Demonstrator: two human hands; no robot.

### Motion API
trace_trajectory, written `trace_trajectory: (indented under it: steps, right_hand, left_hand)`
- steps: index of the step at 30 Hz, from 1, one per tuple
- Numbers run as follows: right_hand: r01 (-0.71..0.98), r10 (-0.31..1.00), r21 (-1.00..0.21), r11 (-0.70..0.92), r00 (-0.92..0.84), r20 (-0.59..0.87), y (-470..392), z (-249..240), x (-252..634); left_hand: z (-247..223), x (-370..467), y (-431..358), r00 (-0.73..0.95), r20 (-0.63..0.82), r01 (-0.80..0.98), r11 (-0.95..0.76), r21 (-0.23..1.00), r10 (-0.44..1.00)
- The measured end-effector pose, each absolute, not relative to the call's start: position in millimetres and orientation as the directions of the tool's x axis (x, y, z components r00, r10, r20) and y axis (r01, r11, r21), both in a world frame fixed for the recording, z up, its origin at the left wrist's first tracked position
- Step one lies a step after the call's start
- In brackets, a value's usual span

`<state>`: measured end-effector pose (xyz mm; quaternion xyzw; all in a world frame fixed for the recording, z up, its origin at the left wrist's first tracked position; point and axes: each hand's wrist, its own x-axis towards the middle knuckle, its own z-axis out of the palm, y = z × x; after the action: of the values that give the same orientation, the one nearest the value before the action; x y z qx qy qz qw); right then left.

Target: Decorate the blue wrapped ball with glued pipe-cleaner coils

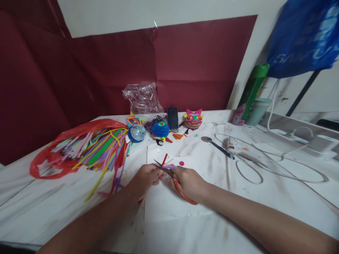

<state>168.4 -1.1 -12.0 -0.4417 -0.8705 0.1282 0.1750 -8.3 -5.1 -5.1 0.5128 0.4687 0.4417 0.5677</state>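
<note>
Orange-handled scissors point(182, 192) are in my right hand point(189, 181), their dark blades pointing up and left across to my left hand point(148, 176). The fingers of my left hand are pinched together beside the blades; what lies between them is too small to make out. A short red strip point(164, 159) stands up just beyond the blades. Near my right fingertips lies a short purple strip point(169, 167). A small magenta disc point(181, 163) rests on the white sheet point(172, 211) under my hands.
Colourful pipe cleaners point(97, 148) spill from a red plastic bag point(47, 173) at the left. A blue ball figure point(160, 129), a phone point(173, 119) and a pink figure point(193, 120) stand at the back. White cables point(251, 160) coil at the right.
</note>
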Motion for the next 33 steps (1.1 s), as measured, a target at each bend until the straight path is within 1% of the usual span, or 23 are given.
trace_trajectory:
  steps: [4,7,9,12,13,16,18,19,22,23,24,25,26,27,28,29,30,31,33]
  right_hand:
    - [0.727,0.821,-0.385,0.569,-0.525,0.223,-1.4,-20.1,167.0]
    - [0.734,0.823,-0.374,0.567,-0.523,0.222,2.4,-19.9,167.5]
    - [0.733,0.826,-0.387,0.559,-0.531,0.189,5.7,-15.5,169.4]
    - [0.710,0.802,-0.398,0.580,-0.584,0.127,8.8,-7.2,173.5]
    - [0.710,0.790,-0.377,0.595,-0.602,0.114,8.9,-5.0,174.7]
    - [0.734,0.767,-0.251,0.631,-0.638,0.065,6.2,0.2,177.9]
    - [0.718,0.738,-0.222,0.660,-0.675,0.009,2.6,4.7,180.9]
    - [0.683,0.701,-0.244,0.688,-0.713,-0.022,0.8,7.8,183.0]
    - [0.544,0.564,-0.386,0.745,-0.823,-0.072,-0.5,19.9,192.1]
    - [0.533,0.561,-0.427,0.731,-0.825,-0.069,1.8,24.1,196.3]
    - [0.557,0.599,-0.455,0.695,-0.798,-0.061,6.0,28.0,201.2]
    - [0.615,0.675,-0.462,0.639,-0.736,-0.046,12.1,31.2,207.2]
    - [0.698,0.770,-0.443,0.562,-0.638,-0.028,19.9,33.6,214.3]
    - [0.791,0.858,-0.392,0.469,-0.513,-0.009,29.0,35.1,222.6]
    - [0.885,0.929,-0.294,0.361,-0.369,0.027,38.8,35.6,232.0]
    - [0.957,0.969,-0.155,0.247,-0.242,0.049,48.5,35.1,242.1]
    - [0.989,0.988,-0.029,0.146,-0.144,0.062,57.5,33.8,252.4]
    - [0.996,0.994,0.019,0.092,-0.093,0.051,65.5,31.8,262.3]
    - [0.997,0.999,0.072,0.042,-0.044,0.024,77.2,26.2,278.7]
  left_hand:
    - [-3.1,-8.0,-6.2,0.191,-0.061,0.000,0.063,0.998,0.980]
    - [-0.5,-12.8,-2.3,0.190,-0.081,0.083,0.066,0.994,0.978]
    - [0.4,-20.6,4.8,0.113,-0.081,0.168,0.061,0.984,0.990]
    - [1.1,-37.7,20.0,-0.044,0.001,0.214,0.008,0.977,0.999]
    - [1.2,-43.6,25.1,-0.080,0.034,0.207,-0.017,0.978,0.996]
    - [-0.5,-56.9,36.6,-0.154,0.106,0.213,-0.072,0.974,0.982]
    - [-2.9,-59.9,39.6,-0.181,0.131,0.231,-0.087,0.969,0.975]
    - [-3.9,-59.5,39.6,-0.186,0.145,0.253,-0.095,0.963,0.972]
    - [-3.5,-52.9,34.9,-0.167,0.219,0.386,-0.140,0.912,0.961]
    - [-2.1,-49.7,32.2,-0.148,0.247,0.443,-0.159,0.882,0.958]
    - [-0.1,-46.4,29.4,-0.122,0.271,0.496,-0.178,0.850,0.955]
    - [2.1,-43.2,26.4,-0.096,0.284,0.536,-0.191,0.822,0.954]
    - [4.3,-40.2,23.6,-0.070,0.288,0.567,-0.200,0.799,0.955]
    - [6.2,-37.6,21.0,-0.044,0.284,0.591,-0.204,0.780,0.958]
    - [7.6,-35.3,18.9,-0.023,0.277,0.610,-0.206,0.765,0.961]
    - [8.4,-33.3,17.1,-0.006,0.270,0.626,-0.206,0.752,0.963]
    - [8.5,-31.6,15.8,0.012,0.259,0.640,-0.207,0.740,0.966]
    - [8.1,-30.1,14.7,0.034,0.249,0.651,-0.210,0.729,0.968]
    - [6.5,-27.4,13.1,0.082,0.228,0.662,-0.224,0.715,0.970]
